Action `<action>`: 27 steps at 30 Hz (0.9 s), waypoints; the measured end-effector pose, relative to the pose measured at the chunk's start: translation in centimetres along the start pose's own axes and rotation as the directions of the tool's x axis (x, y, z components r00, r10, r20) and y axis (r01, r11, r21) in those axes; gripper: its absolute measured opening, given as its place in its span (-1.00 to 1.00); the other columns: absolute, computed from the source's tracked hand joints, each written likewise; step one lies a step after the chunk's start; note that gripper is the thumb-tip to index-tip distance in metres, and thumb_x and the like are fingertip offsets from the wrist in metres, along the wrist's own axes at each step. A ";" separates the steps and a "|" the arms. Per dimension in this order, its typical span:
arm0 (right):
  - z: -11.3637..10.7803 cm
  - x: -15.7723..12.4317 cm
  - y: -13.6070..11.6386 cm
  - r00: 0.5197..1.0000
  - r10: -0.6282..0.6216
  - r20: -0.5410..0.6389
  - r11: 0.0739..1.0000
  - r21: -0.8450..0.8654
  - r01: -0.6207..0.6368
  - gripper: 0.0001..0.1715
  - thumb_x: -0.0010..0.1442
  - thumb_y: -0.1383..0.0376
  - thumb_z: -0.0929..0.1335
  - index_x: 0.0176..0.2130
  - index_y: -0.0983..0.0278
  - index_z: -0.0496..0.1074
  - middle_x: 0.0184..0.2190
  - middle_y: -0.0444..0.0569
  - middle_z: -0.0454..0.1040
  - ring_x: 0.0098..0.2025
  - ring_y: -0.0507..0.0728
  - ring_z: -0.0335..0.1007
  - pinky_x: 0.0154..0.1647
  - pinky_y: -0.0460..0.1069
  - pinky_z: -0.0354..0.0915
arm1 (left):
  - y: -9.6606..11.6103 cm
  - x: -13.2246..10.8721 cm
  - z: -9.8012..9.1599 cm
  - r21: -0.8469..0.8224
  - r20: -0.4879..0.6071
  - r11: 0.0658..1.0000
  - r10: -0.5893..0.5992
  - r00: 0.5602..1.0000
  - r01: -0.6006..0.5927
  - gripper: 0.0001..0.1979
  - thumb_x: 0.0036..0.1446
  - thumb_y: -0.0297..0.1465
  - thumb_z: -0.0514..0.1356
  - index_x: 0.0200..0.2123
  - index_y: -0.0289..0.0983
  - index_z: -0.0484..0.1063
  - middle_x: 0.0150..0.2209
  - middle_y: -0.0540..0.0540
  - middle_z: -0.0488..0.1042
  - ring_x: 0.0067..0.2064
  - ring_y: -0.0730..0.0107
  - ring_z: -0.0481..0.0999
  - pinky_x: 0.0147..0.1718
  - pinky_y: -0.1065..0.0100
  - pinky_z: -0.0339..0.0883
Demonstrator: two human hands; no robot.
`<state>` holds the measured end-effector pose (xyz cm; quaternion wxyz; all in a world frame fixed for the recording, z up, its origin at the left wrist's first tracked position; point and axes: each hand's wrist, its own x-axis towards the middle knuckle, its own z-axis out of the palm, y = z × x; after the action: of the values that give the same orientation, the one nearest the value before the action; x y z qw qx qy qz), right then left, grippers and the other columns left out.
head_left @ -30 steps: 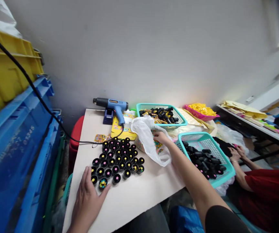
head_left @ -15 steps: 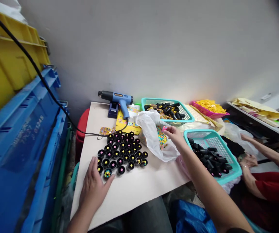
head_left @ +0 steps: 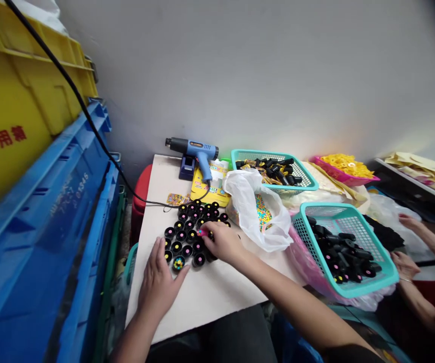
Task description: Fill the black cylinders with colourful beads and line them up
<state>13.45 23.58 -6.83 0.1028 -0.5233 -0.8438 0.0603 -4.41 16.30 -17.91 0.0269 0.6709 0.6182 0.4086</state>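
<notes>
Several small black round caps (head_left: 187,229) with coloured centres stand packed together on a pale table (head_left: 210,297). My left hand (head_left: 159,282) lies flat and open on the table at the near left edge of the caps, fingers touching them. My right hand (head_left: 223,243) hovers over the right side of the caps, its fingertips pinched on small coloured beads. A white plastic bag (head_left: 253,209) of coloured beads lies open just right of the caps.
A blue heat gun (head_left: 197,151) with a black cable stands at the table's far edge. Two teal baskets (head_left: 348,249) (head_left: 274,171) hold black parts. Blue and yellow crates (head_left: 36,201) are stacked at left. Another person's hands (head_left: 404,262) work at the right.
My right hand left the bead bag and moved left onto the black caps, carrying beads. My left hand stayed by the caps. The view shifted slightly left.
</notes>
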 end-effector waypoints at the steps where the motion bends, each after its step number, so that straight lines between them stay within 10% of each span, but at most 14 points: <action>1: 0.2 0.3 -0.1 1.000 -0.028 -0.001 0.999 -0.036 0.028 -0.83 0.18 0.39 0.32 -0.19 0.28 0.46 -0.27 0.01 0.56 -0.24 0.16 0.41 -0.31 -0.01 0.25 | 0.0 0.0 0.0 0.001 0.003 1.000 -0.007 1.000 0.007 -0.10 0.20 -0.06 0.11 0.37 -0.38 -0.27 0.28 -0.52 0.13 0.28 -0.16 0.22 0.11 -0.08 0.31; 11: 0.1 0.7 -1.0 0.963 -0.269 0.001 0.913 -0.318 0.255 -0.82 0.23 0.42 0.32 -0.18 0.24 0.47 -0.18 0.05 0.50 -0.18 0.23 0.27 -0.30 0.07 0.18 | 0.0 0.0 0.0 -0.004 0.016 1.000 -0.019 1.000 0.019 -0.10 0.19 -0.07 0.12 0.37 -0.39 -0.26 0.27 -0.52 0.14 0.27 -0.19 0.23 0.09 -0.11 0.32; 14: -2.3 -0.1 0.6 0.945 -0.288 -0.155 0.920 -0.319 0.228 -0.77 0.30 0.38 0.25 -0.10 0.24 0.46 -0.17 0.06 0.49 -0.17 0.20 0.29 -0.22 0.06 0.23 | 0.0 0.0 -0.1 -0.011 0.016 1.000 -0.013 1.000 0.013 -0.10 0.20 -0.07 0.12 0.37 -0.39 -0.27 0.27 -0.53 0.13 0.27 -0.17 0.22 0.10 -0.09 0.31; 17: -6.3 -0.7 4.7 0.916 -0.045 -0.399 0.958 -0.279 -0.074 -0.68 0.35 0.29 0.20 0.00 0.29 0.42 -0.10 0.12 0.46 -0.07 0.20 0.32 -0.06 0.06 0.25 | -0.1 -0.1 0.0 -0.010 0.016 1.000 -0.015 1.000 0.015 -0.09 0.19 -0.05 0.11 0.38 -0.38 -0.27 0.27 -0.52 0.13 0.27 -0.18 0.22 0.10 -0.10 0.31; 20: -9.1 -0.6 9.9 0.867 0.417 -0.274 0.826 -0.283 -0.487 -0.61 0.36 0.23 0.17 0.04 0.32 0.40 -0.04 0.18 0.44 0.01 0.26 0.35 -0.02 0.09 0.25 | -0.3 -0.2 0.2 -0.005 -0.004 1.000 -0.011 1.000 0.011 -0.09 0.19 -0.03 0.10 0.38 -0.36 -0.28 0.27 -0.52 0.14 0.26 -0.20 0.24 0.08 -0.10 0.32; 27: -6.5 1.6 17.4 0.790 0.613 -0.014 0.757 -0.279 -0.591 -0.72 0.30 0.23 0.33 -0.04 0.33 0.44 -0.05 0.09 0.46 -0.06 0.18 0.43 -0.04 0.13 0.37 | -0.5 -0.2 0.5 0.008 -0.016 1.000 0.005 1.000 -0.005 -0.10 0.20 -0.04 0.09 0.38 -0.34 -0.30 0.26 -0.50 0.15 0.22 -0.21 0.29 0.05 -0.08 0.36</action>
<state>29.40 32.74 -4.00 -0.0272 -0.7728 -0.6340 -0.0045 -4.51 16.47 -18.61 0.0182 0.6693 0.6184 0.4115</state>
